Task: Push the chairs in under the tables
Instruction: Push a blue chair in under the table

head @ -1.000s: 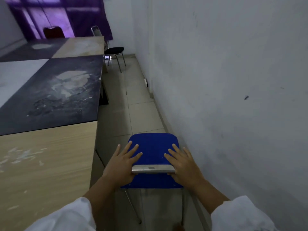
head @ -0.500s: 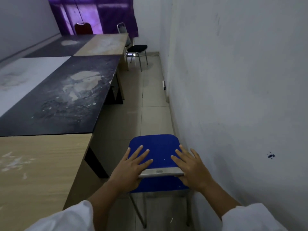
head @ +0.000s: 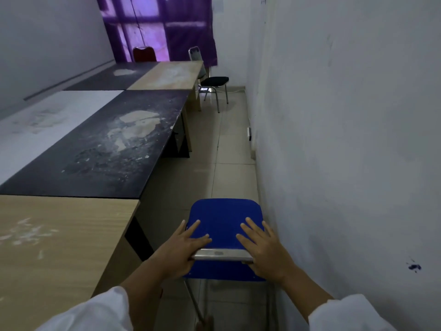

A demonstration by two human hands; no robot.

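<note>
A blue chair [head: 223, 220] with a metal top bar stands in the aisle between the tables and the right wall. My left hand [head: 182, 250] lies over the left end of its backrest, fingers spread onto the blue pad. On the right end rests my right hand [head: 263, 250], placed the same way. The wooden table [head: 55, 235] is close on my left, and a dark, stained table [head: 114, 149] follows it. Further down, a black chair [head: 213, 81] stands pulled out beside the far wooden table [head: 171, 75].
A white wall [head: 346, 139] runs tight along the chair's right side. A red chair back [head: 144, 54] shows behind the far tables, before a purple curtain [head: 162, 25]. The tiled aisle [head: 229, 144] leads ahead to the black chair.
The view has lifted and swung left, showing more of the room's far end. The blue chair has shifted a little right, nearer the wall. Both hands stay on its backrest.
</note>
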